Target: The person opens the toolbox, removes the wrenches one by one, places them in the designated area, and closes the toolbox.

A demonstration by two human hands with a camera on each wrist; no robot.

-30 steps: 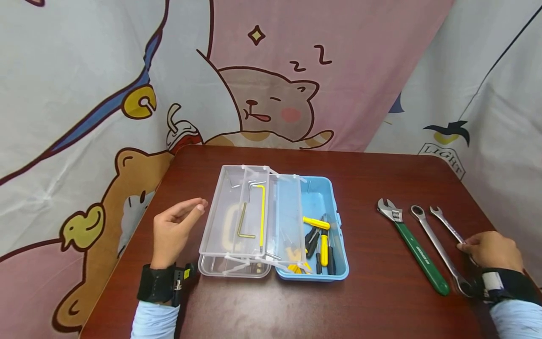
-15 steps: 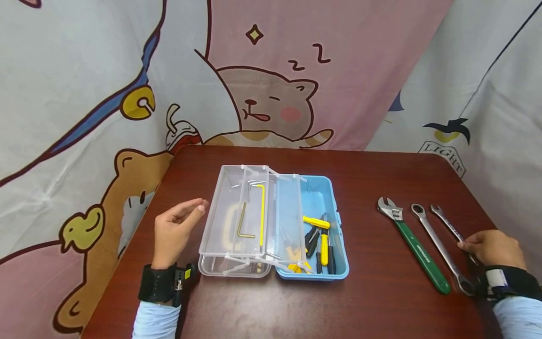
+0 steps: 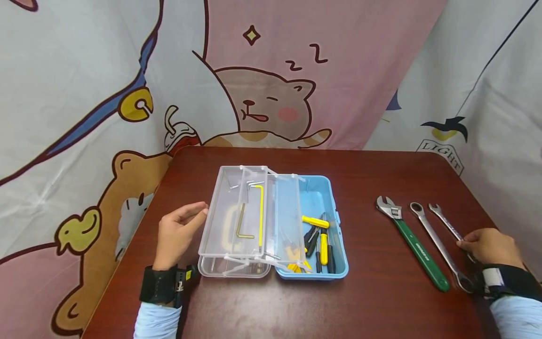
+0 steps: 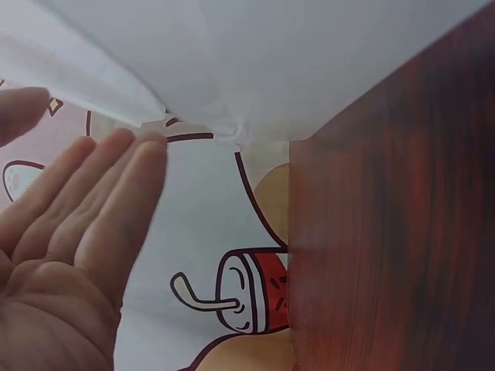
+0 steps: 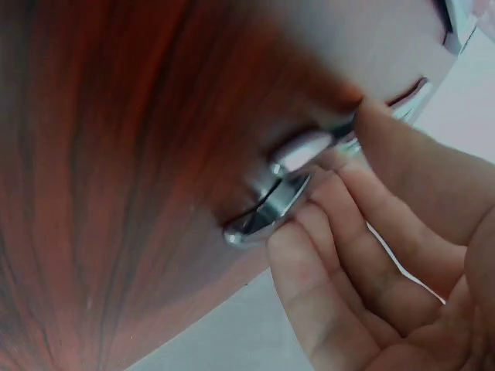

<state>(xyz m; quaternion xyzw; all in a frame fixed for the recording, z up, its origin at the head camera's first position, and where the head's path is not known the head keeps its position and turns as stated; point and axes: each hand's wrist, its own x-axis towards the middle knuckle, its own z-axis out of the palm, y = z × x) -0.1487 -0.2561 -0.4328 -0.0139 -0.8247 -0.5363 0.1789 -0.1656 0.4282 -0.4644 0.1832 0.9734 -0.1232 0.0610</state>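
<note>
My right hand [image 3: 492, 247] pinches a small silver combination wrench [image 3: 445, 220] lying at the table's right side; in the right wrist view, one forked wrench end [image 5: 267, 212] shows beyond the thumb and fingers. Left of it lie a larger silver ratchet wrench [image 3: 440, 246] and an adjustable wrench [image 3: 421, 254] with a green handle. My left hand [image 3: 177, 238] has its fingers extended at the left side of an open blue toolbox [image 3: 314, 187] with clear trays [image 3: 212, 214]. Whether those fingertips touch the tray, I cannot tell.
A yellow hex key [image 3: 261, 216] and a brass hex key [image 3: 240, 222] lie in the clear tray. Several yellow and black handled tools, including a yellow screwdriver [image 3: 323, 248], lie in the blue box. The brown table [image 3: 360, 310] ends at a printed cloth [image 3: 347, 70].
My left hand has shifted slightly right, closer to the toolbox tray. The right hand keeps its pinch on the small combination wrench, with little visible movement.
</note>
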